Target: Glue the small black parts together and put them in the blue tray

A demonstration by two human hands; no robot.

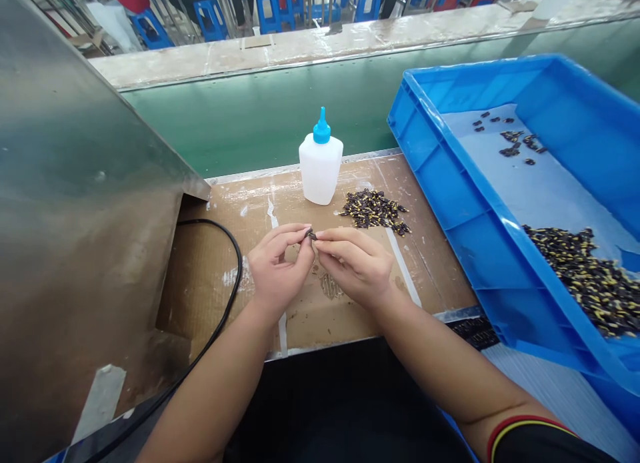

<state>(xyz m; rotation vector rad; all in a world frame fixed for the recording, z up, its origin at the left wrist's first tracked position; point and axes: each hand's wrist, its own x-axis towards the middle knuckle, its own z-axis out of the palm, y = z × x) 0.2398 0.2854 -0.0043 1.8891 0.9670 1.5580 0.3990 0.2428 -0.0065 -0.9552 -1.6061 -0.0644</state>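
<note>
My left hand (pixel 278 266) and my right hand (pixel 356 263) meet over the cardboard-covered worktop (pixel 210 276), fingertips pinched together on one small dark part (pixel 312 235). Both hands are closed in a pinch around it. Just beyond them lies a small heap of black-and-yellow parts (pixel 374 210). A white squeeze bottle with a blue nozzle cap (pixel 321 160) stands upright behind the hands, left of that heap.
A tilted blue plastic crate (pixel 450 183) at the right holds many more black-and-yellow parts (pixel 590 276). A metal housing (pixel 75 216) fills the left side, with a black cable (pixel 230 296) curving past it. A green conveyor belt (pixel 260 116) runs behind the worktop.
</note>
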